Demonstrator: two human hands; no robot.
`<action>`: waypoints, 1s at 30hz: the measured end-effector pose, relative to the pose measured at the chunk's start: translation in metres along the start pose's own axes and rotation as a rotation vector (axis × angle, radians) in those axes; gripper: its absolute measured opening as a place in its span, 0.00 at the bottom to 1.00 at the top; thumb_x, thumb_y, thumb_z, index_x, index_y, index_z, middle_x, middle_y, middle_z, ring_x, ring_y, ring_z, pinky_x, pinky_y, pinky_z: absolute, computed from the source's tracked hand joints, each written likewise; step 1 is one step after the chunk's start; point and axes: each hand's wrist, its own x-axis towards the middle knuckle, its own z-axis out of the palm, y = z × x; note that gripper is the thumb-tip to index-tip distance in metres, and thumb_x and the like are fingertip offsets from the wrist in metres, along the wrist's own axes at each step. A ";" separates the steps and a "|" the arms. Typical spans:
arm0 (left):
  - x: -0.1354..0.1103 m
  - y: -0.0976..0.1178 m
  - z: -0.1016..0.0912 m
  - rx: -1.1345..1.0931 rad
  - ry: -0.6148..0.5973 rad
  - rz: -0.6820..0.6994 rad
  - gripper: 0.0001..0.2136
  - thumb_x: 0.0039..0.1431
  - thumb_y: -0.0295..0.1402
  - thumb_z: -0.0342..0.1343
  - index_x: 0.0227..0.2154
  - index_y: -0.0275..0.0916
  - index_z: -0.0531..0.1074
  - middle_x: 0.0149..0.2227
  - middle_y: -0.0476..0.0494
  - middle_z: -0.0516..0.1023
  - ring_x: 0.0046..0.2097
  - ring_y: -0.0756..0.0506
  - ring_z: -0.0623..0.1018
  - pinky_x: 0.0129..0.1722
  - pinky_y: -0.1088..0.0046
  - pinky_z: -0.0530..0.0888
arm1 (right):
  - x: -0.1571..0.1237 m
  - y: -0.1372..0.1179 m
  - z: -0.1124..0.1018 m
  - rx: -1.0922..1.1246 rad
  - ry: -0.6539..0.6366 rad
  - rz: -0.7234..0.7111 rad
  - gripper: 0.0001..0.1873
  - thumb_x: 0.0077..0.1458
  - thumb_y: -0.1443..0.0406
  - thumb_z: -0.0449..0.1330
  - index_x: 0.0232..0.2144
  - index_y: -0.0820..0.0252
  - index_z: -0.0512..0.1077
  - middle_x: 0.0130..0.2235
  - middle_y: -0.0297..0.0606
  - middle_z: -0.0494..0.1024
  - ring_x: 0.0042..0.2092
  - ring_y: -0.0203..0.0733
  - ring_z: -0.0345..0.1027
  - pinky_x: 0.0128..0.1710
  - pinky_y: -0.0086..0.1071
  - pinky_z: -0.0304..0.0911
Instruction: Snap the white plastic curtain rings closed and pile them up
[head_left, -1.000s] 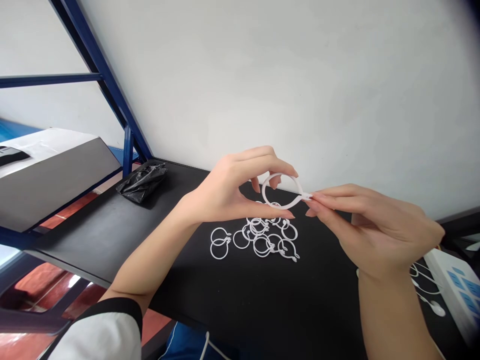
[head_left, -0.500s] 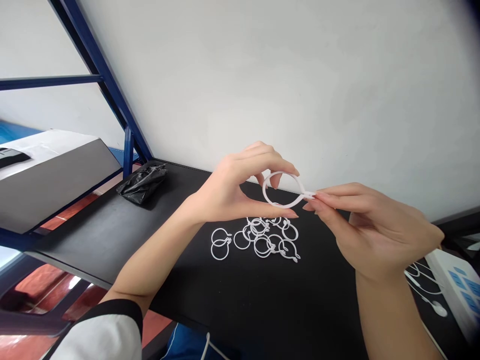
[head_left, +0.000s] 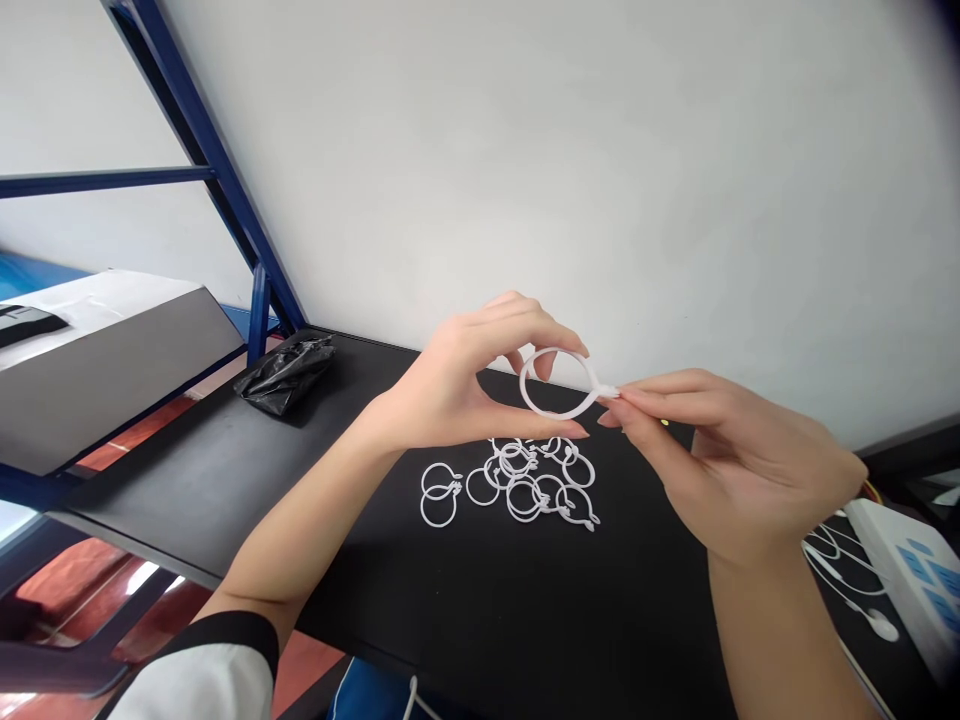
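Note:
A white plastic ring with end tabs [head_left: 524, 397] is held up above the black table between my two hands. My left hand [head_left: 491, 375] curves around it, thumb along the bottom and fingers over the top. With thumb and fingertips, my right hand [head_left: 720, 440] pinches the tabs on the ring's right side; the tabs look pressed together. Below the hands lies a loose pile of similar white rings [head_left: 525, 497], several of them overlapping. Two more rings [head_left: 438, 525] overlap each other just left of the pile.
On the black table [head_left: 420, 610], a crumpled black plastic bag [head_left: 285, 378] lies at the back left. A white power strip [head_left: 904, 560] and a white cable [head_left: 840, 575] are at the right. Blue metal framing [head_left: 217, 180] rises at the left, before a pale wall [head_left: 562, 150].
Both hands have shifted slightly left with the ring. The ring's end tabs appear closer together, and the view has tilted a little.

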 end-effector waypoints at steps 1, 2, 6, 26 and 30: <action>0.000 0.000 0.000 0.003 -0.017 -0.020 0.19 0.50 0.37 0.70 0.43 0.38 0.73 0.33 0.48 0.75 0.38 0.50 0.74 0.38 0.73 0.75 | 0.000 0.000 0.000 -0.001 -0.009 0.005 0.19 0.49 0.79 0.67 0.37 0.50 0.78 0.33 0.30 0.81 0.32 0.39 0.76 0.29 0.38 0.71; 0.000 0.001 -0.001 0.011 -0.036 -0.045 0.19 0.51 0.36 0.70 0.43 0.38 0.73 0.34 0.48 0.75 0.38 0.50 0.74 0.37 0.73 0.75 | 0.000 0.001 0.000 -0.003 -0.021 0.009 0.18 0.49 0.79 0.67 0.37 0.51 0.78 0.33 0.29 0.81 0.32 0.38 0.76 0.29 0.37 0.71; -0.001 0.000 -0.001 0.099 -0.103 -0.133 0.17 0.54 0.35 0.68 0.45 0.38 0.71 0.38 0.48 0.76 0.42 0.50 0.73 0.36 0.75 0.73 | 0.000 0.006 0.003 -0.023 -0.034 0.022 0.15 0.51 0.78 0.66 0.36 0.52 0.77 0.32 0.29 0.81 0.32 0.37 0.75 0.30 0.37 0.71; -0.002 -0.007 0.010 0.100 -0.364 -0.229 0.11 0.58 0.29 0.61 0.44 0.38 0.73 0.41 0.46 0.75 0.43 0.50 0.74 0.35 0.77 0.71 | -0.002 -0.001 0.014 -0.043 -0.239 0.075 0.07 0.58 0.72 0.62 0.34 0.53 0.75 0.33 0.29 0.82 0.29 0.33 0.74 0.28 0.29 0.71; -0.004 -0.009 0.011 0.050 -0.448 -0.251 0.07 0.58 0.30 0.61 0.39 0.38 0.74 0.38 0.46 0.75 0.39 0.50 0.74 0.35 0.76 0.71 | -0.004 -0.002 0.014 0.012 -0.274 0.144 0.06 0.56 0.70 0.64 0.37 0.53 0.75 0.34 0.31 0.82 0.30 0.35 0.75 0.30 0.31 0.74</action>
